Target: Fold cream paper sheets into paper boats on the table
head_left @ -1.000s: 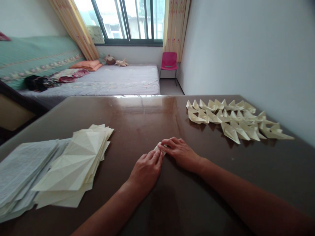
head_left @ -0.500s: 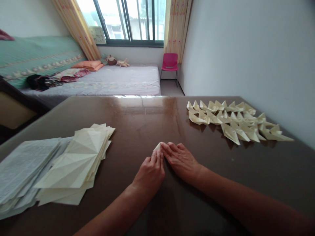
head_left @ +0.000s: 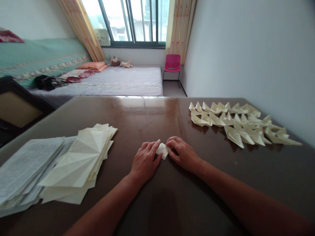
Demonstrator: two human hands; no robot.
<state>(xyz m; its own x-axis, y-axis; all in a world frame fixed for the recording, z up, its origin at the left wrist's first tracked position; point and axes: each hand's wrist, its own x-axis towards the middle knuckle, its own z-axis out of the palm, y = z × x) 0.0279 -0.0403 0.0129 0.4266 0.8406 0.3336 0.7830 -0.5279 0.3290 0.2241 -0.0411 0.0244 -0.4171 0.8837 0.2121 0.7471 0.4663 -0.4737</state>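
Observation:
A small folded piece of cream paper lies on the dark brown table, pinched between both hands. My left hand grips its left side with curled fingers. My right hand holds its right side, fingers bent over it. Most of the paper is hidden under the fingers.
A stack of creased cream sheets lies at the left on top of grey printed sheets. Several folded paper boats are spread at the right near the white wall. Beyond the table stand a bed and a pink chair.
The hands have parted a little and lifted off the flat paper, which now shows between them as a small raised fold. The view has shifted slightly to the right.

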